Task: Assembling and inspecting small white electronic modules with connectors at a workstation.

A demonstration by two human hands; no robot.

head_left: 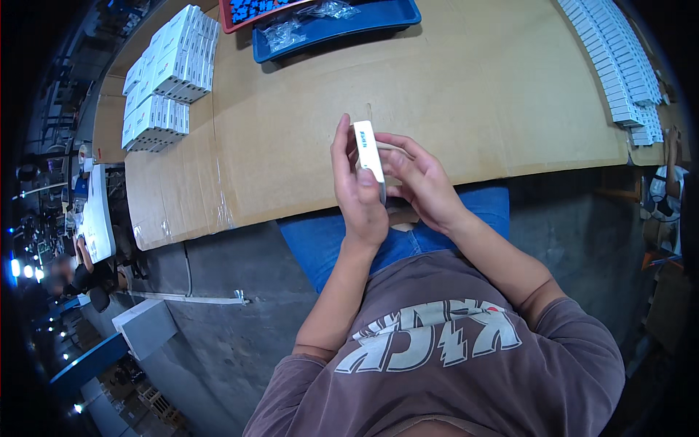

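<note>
A small white box [369, 151] with dark print on its narrow side stands tilted between my hands, above the near edge of the cardboard-covered table [291, 138]. My left hand [358, 200] is closed on it from the left, the thumb pressed to its near end and the fingers stretched up along its far side. From the right, the curled fingers of my right hand [426, 182] reach the same box, index finger and thumb close to its right face. The box hides part of those fingertips.
Stacks of white boxes [164, 80] stand at the far left of the table. Long rows of similar boxes [611, 65] line the right side. A blue tray [342, 33] with clear plastic bags and a red tray [227, 22] of blue pieces sit at the back. Another person [98, 277] is at a white table, left.
</note>
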